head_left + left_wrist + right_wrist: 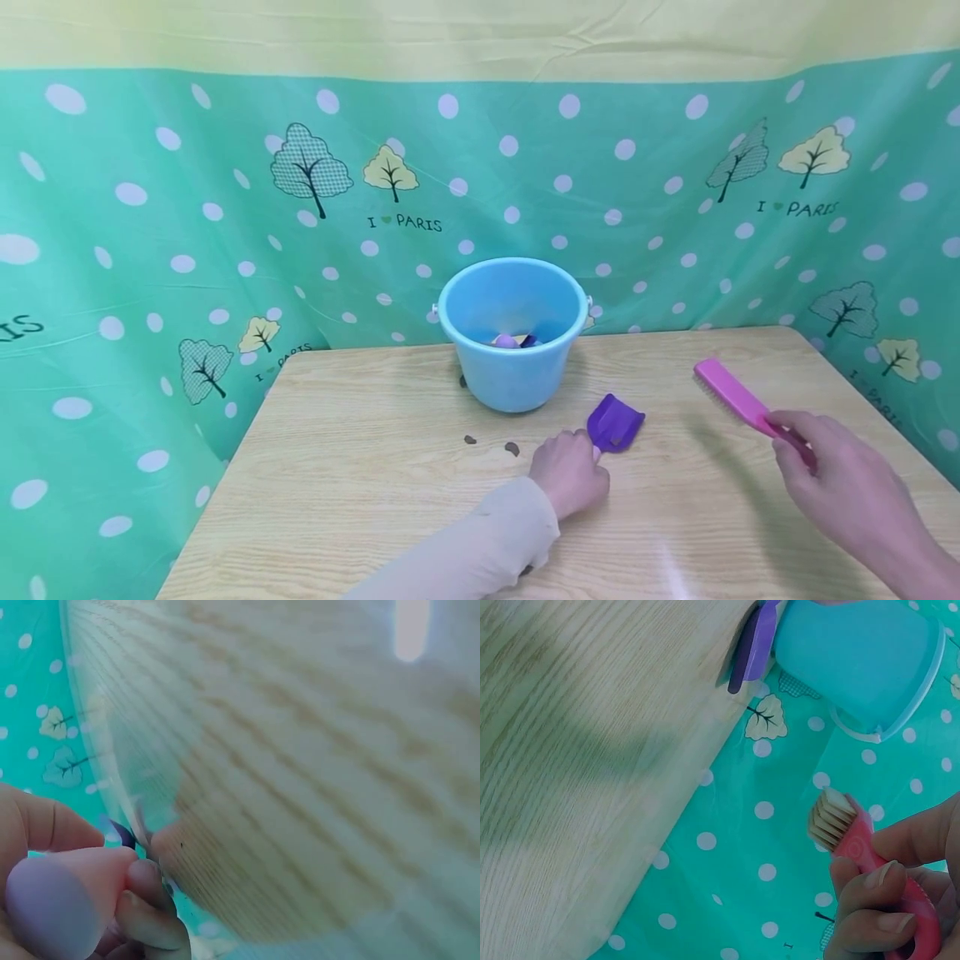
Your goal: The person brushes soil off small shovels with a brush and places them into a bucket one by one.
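Note:
My left hand (570,473) grips the light handle of a small purple shovel (615,423), its blade low over or on the tabletop; which of the two cannot be told. In the left wrist view the fingers wrap the pink-and-lavender handle (60,900), with its rounded end towards the camera. A small dark spot shows on the blade. At the right, my right hand (847,475) holds a pink brush (735,393) by its handle, raised above the table. The right wrist view shows the brush's pale bristles (831,819) pointing away from the palm.
A light blue bucket (513,371) stands at the back of the wooden table (360,467), with a few items inside. Small dark flakes (512,448) lie in front of it, and another sits beside the left sleeve. A green dotted curtain (225,167) hangs behind.

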A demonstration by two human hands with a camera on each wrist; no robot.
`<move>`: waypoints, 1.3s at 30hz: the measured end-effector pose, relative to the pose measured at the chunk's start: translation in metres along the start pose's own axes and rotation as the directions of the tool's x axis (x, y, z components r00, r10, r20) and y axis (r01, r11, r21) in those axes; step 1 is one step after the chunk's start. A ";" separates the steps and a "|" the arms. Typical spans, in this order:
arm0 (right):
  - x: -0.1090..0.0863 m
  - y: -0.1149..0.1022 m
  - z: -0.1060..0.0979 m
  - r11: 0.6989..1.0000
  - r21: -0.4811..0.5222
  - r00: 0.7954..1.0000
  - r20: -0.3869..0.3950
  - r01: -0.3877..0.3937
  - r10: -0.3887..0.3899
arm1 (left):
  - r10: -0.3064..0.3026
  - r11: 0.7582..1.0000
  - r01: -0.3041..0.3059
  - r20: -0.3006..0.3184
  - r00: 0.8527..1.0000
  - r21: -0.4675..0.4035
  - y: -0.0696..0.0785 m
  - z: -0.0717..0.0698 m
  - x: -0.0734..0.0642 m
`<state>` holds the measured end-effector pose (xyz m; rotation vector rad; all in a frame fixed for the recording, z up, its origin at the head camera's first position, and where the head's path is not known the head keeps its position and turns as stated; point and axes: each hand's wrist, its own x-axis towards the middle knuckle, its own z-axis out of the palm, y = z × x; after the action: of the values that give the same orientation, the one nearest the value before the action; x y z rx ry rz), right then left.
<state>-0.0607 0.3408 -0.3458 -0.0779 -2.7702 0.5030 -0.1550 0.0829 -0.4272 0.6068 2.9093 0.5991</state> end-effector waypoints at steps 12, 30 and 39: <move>-0.001 -0.005 0.006 1.000 0.009 1.000 -0.001 0.016 -0.016 | -0.012 0.998 0.011 -0.017 1.000 -0.067 -0.006 -0.004 -0.004; -0.007 -0.035 0.034 0.985 0.081 0.988 -0.035 0.155 -0.152 | 0.073 0.993 -0.075 -0.028 0.997 -0.092 -0.017 -0.027 -0.029; -0.017 -0.052 0.053 0.969 0.105 0.975 -0.050 0.222 -0.218 | 0.104 0.991 -0.105 -0.009 0.995 -0.082 -0.021 -0.036 -0.039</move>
<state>-0.0618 0.2724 -0.3796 0.2400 -2.6646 0.5860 -0.1339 0.0365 -0.4012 0.7515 2.8549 0.7302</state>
